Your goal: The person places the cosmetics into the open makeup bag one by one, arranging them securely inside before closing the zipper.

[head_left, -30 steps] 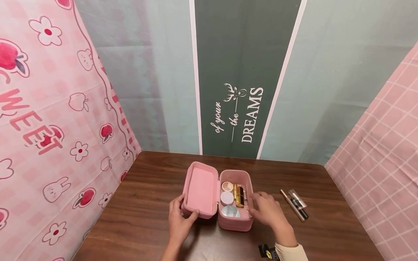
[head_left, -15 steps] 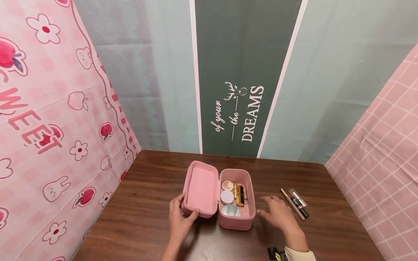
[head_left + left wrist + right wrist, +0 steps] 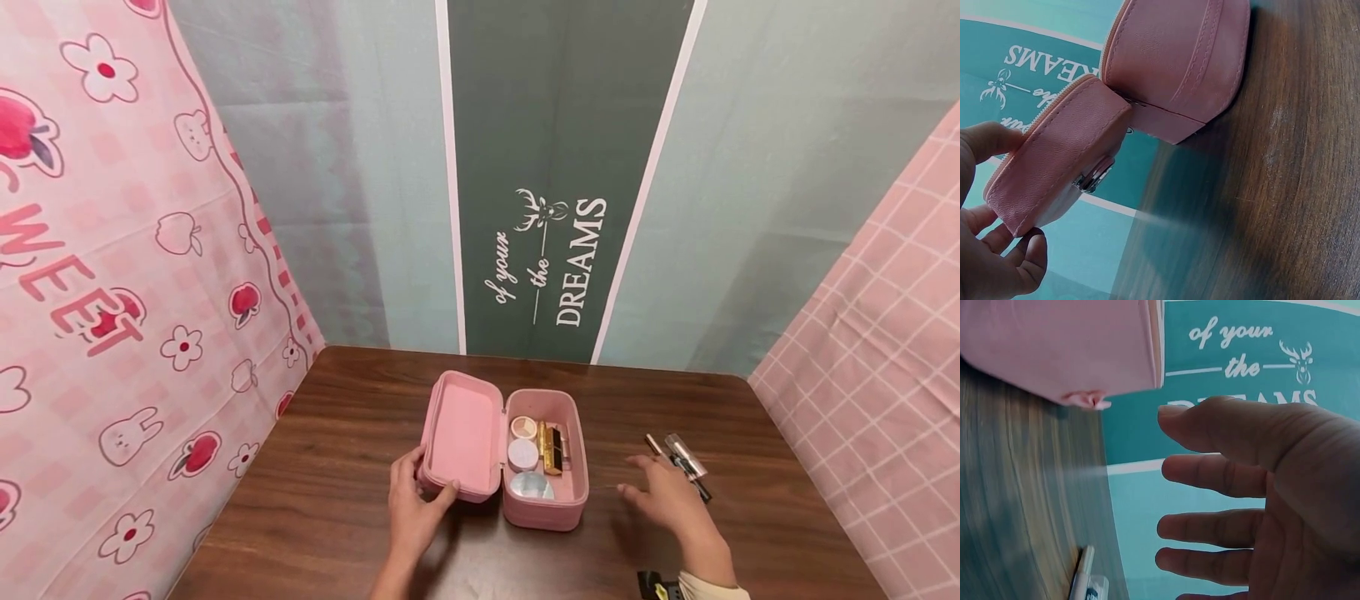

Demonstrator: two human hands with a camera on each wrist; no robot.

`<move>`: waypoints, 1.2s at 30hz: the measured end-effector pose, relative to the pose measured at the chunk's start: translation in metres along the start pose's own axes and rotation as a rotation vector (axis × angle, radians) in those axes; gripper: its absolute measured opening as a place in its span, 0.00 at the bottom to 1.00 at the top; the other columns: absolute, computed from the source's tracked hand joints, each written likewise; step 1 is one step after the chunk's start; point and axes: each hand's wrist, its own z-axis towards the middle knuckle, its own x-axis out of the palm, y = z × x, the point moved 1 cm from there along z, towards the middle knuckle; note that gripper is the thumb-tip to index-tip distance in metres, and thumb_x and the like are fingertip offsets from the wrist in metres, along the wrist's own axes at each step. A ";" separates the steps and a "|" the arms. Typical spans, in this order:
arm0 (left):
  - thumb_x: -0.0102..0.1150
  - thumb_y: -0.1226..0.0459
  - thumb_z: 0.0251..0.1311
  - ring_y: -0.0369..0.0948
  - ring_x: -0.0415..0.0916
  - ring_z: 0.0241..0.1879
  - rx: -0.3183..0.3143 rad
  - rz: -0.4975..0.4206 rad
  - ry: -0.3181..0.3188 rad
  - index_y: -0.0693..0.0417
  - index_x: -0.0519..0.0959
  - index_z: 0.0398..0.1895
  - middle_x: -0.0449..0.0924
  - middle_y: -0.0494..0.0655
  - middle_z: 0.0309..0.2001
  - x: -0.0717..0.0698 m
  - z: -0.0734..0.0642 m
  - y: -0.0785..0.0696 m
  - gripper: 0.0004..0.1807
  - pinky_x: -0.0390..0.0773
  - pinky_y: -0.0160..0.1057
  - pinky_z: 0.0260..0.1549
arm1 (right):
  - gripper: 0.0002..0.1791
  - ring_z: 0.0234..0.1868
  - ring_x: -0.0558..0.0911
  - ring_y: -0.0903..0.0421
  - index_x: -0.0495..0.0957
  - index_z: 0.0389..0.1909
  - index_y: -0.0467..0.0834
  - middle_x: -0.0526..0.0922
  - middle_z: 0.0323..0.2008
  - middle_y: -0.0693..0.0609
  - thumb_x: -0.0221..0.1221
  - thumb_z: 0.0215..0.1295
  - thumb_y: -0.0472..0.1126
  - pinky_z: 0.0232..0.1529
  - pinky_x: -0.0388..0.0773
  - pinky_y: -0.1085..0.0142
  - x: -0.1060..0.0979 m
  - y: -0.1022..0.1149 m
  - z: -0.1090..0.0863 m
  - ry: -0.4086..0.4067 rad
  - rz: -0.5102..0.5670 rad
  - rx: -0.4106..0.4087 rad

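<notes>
A pink zip-up cosmetic case (image 3: 546, 515) stands on the table with its lid (image 3: 465, 433) folded out to the left. My left hand (image 3: 416, 504) grips the lid's near left corner, thumb on the rim and fingers beneath, as the left wrist view also shows. Inside the case lie a round three-tone palette (image 3: 523, 427), a pale round compact (image 3: 522, 454), a silvery round disc (image 3: 531, 485) and a gold-and-black item (image 3: 552, 450). My right hand (image 3: 671, 496) hovers right of the case, fingers spread and holding nothing.
Several slim makeup tubes (image 3: 688, 462) lie on the wooden table (image 3: 360, 433) just beyond my right hand, which partly covers them. Fabric hangings (image 3: 390, 208) enclose the table at the back and both sides.
My right hand has drawn away from the case's right side and moved right, towards the slim tubes. The left hand keeps its grip on the lid.
</notes>
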 end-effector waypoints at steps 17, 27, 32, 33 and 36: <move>0.78 0.68 0.40 0.46 0.74 0.46 -0.006 0.006 0.010 0.63 0.75 0.61 0.74 0.59 0.55 -0.001 0.001 0.001 0.38 0.74 0.33 0.37 | 0.24 0.49 0.82 0.28 0.81 0.51 0.34 0.83 0.49 0.27 0.69 0.58 0.44 0.48 0.77 0.37 -0.006 -0.038 -0.009 0.007 0.008 -0.009; 0.79 0.68 0.40 0.50 0.76 0.49 0.000 0.019 0.011 0.64 0.75 0.60 0.74 0.59 0.55 -0.001 0.000 0.000 0.38 0.76 0.37 0.42 | 0.23 0.48 0.82 0.28 0.82 0.50 0.34 0.83 0.47 0.27 0.69 0.57 0.44 0.47 0.77 0.37 -0.003 -0.061 -0.015 0.012 0.008 0.022; 0.78 0.69 0.39 0.48 0.75 0.47 0.004 0.010 0.006 0.64 0.75 0.60 0.74 0.59 0.54 -0.001 0.000 0.000 0.38 0.75 0.35 0.40 | 0.22 0.43 0.83 0.32 0.82 0.49 0.34 0.83 0.44 0.27 0.70 0.57 0.43 0.43 0.77 0.38 -0.004 -0.072 -0.017 0.004 0.019 0.034; 0.78 0.68 0.39 0.47 0.75 0.47 0.004 0.009 0.006 0.64 0.75 0.60 0.74 0.59 0.54 -0.001 0.000 0.001 0.38 0.75 0.35 0.40 | 0.22 0.43 0.83 0.33 0.82 0.49 0.34 0.82 0.44 0.27 0.70 0.57 0.43 0.43 0.77 0.39 -0.004 -0.075 -0.018 0.003 0.022 0.039; 0.78 0.68 0.40 0.47 0.75 0.47 0.005 0.003 0.007 0.64 0.75 0.60 0.74 0.58 0.54 -0.001 0.000 0.001 0.38 0.74 0.34 0.40 | 0.23 0.43 0.83 0.34 0.82 0.49 0.34 0.82 0.45 0.27 0.69 0.57 0.44 0.43 0.77 0.39 -0.004 -0.081 -0.018 -0.014 0.027 0.048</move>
